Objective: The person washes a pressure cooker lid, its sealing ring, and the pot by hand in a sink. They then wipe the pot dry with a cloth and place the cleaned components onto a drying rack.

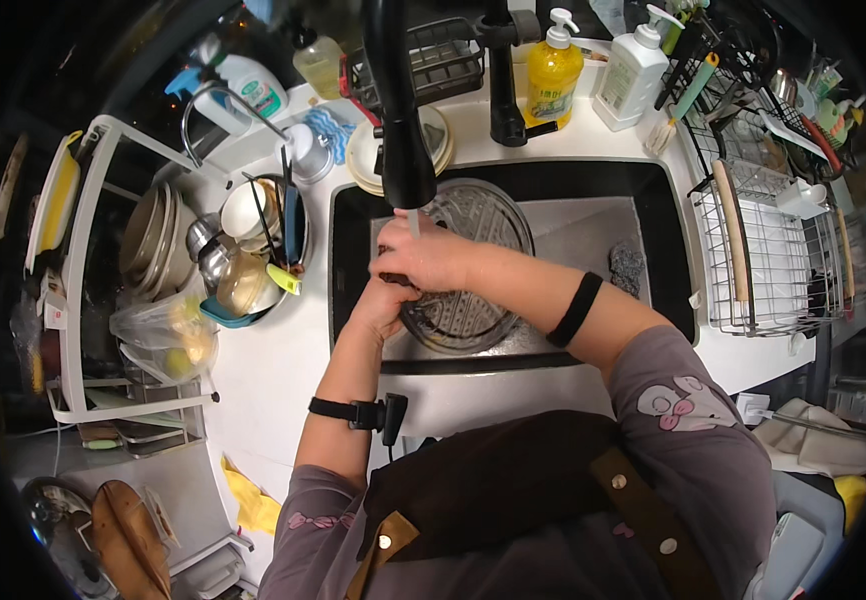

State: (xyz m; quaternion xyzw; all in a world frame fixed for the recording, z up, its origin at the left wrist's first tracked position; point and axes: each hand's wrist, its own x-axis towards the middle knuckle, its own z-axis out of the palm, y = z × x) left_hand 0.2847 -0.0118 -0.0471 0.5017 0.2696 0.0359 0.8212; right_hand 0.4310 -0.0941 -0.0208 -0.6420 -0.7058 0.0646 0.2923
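Observation:
Water runs from the black faucet (407, 161) onto my right hand (427, 253), which closes around a small dark object (397, 279) at the left side of the sink (590, 232). My left hand (384, 306) meets it from below, its fingers on the same object. Most of that object is covered by my fingers, so its kind cannot be told. Beneath and to the right of my hands, a round metal steamer tray or lid with a patterned surface (470, 315) lies in the basin. A steel wool scrubber (626, 268) rests at the right of the sink.
Stacked plates (362, 157) stand behind the faucet, with a yellow soap bottle (553, 79) and white pump bottle (630, 79) farther right. A basin of bowls and utensils (307, 225) sits left of the sink. At the right is a wire dish rack (759, 259).

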